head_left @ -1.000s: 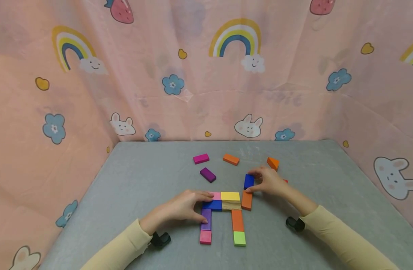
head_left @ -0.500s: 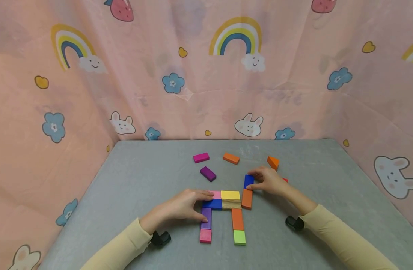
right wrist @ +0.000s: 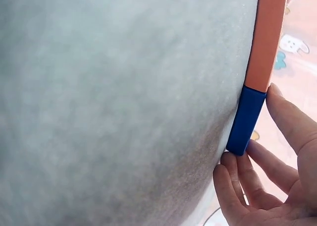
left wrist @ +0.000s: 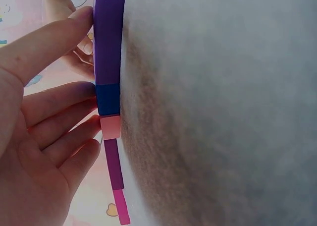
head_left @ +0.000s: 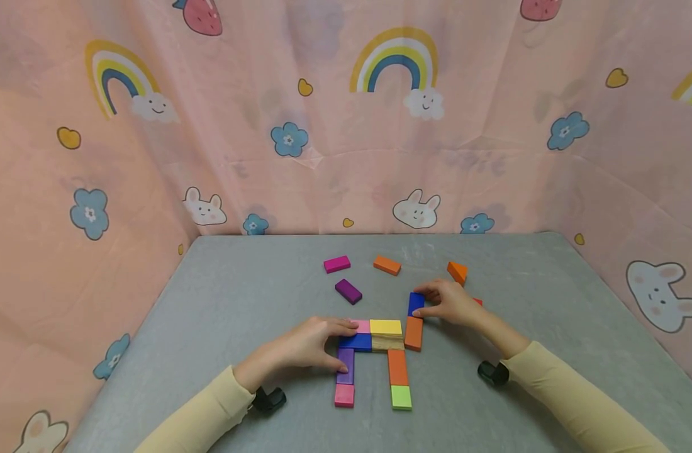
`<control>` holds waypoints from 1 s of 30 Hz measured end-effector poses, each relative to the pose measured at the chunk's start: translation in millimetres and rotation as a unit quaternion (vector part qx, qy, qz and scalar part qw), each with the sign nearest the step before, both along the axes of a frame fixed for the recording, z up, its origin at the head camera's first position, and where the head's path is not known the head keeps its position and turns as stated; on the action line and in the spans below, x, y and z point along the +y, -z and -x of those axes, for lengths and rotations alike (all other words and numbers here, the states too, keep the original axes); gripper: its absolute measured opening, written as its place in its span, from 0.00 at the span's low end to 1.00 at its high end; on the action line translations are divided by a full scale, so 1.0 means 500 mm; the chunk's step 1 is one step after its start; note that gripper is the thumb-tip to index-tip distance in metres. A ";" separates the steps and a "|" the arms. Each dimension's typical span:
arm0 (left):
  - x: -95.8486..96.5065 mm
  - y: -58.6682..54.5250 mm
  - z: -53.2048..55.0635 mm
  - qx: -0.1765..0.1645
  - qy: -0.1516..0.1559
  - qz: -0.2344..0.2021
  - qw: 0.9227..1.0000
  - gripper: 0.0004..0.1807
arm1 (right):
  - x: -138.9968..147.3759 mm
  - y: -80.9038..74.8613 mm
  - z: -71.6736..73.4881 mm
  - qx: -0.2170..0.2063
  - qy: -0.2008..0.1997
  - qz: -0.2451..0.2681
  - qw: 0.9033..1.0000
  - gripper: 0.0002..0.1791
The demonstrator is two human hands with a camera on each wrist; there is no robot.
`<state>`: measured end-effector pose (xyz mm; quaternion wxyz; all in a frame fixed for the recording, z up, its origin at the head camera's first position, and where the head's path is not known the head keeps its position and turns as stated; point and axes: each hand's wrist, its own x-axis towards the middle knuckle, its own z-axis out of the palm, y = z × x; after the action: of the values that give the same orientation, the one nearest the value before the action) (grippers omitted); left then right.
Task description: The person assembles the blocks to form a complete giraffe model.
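Observation:
My left hand [head_left: 307, 343] rests on the flat layout of blocks. Its thumb lies on a purple block [left wrist: 108, 42], and its fingertips touch a blue block [head_left: 354, 343] and a pink block [left wrist: 110, 127]. My right hand [head_left: 449, 303] pinches a second blue block [right wrist: 244, 121] lengthwise, thumb at its near end, index finger at its far end. That block stands end to end with an orange block [head_left: 413, 335]. Beside the left hand's blue block are a yellow block [head_left: 386, 327] and a bare-wood side. Another orange block [head_left: 397, 367] and a lime block [head_left: 401, 397] form a leg below.
Behind lie a magenta block [head_left: 337, 264], a dark purple block [head_left: 348, 291], a loose orange block [head_left: 387, 265] and an orange triangle [head_left: 457, 272]. A red piece [head_left: 479, 302] is mostly hidden behind the right hand. A pink-red block [head_left: 344, 396] ends the left leg. Patterned cloth surrounds the grey table [head_left: 255, 283].
My right thumb has shifted slightly away from me, from the joint with the orange block onto the blue block. The left hand and other blocks stay in place.

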<state>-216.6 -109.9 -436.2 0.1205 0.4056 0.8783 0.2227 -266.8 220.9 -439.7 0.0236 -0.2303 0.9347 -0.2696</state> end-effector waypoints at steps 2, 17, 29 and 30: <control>0.000 0.000 0.000 0.001 0.001 0.001 1.000 0.36 | 0.000 0.000 0.001 0.000 -0.001 0.000 1.000 0.27; 0.000 -0.002 0.000 -0.003 0.002 0.000 1.000 0.36 | -0.003 0.000 0.004 -0.008 -0.005 -0.004 1.000 0.28; 0.000 -0.003 0.001 0.002 0.004 0.002 1.000 0.36 | 0.007 -0.030 0.037 -0.025 0.009 0.010 1.000 0.31; 0.000 -0.003 0.001 0.004 0.005 0.002 1.000 0.36 | 0.007 -0.035 0.045 -0.027 0.008 0.013 1.000 0.31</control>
<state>-217.1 -109.7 -434.9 0.1195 0.4106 0.8772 0.2184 -289.2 224.4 -422.4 0.0432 -0.2156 0.9321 -0.2879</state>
